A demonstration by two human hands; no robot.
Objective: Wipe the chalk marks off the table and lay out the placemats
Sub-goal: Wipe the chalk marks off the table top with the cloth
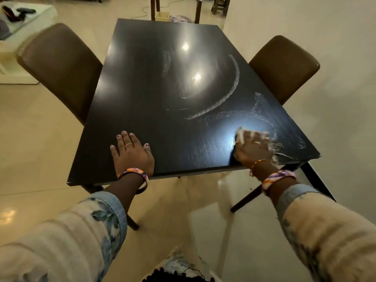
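A dark wooden table [142, 88] fills the middle of the view. White chalk marks [227, 96] curve across its right half, with smeared streaks [262, 115] nearer the right edge. My right hand [252, 147] presses a pale cloth [241, 134] onto the table near the front right corner; the hand is motion-blurred. Fingers straight and spread, my left hand [131, 153] lies flat on the table's front edge. No placemats are in view.
A brown padded chair [59, 66] stands at the table's left side and another brown chair [284, 66] at its right. More chair legs and a small pale tub [162, 15] are beyond the far end. A white low unit [18, 37] sits far left.
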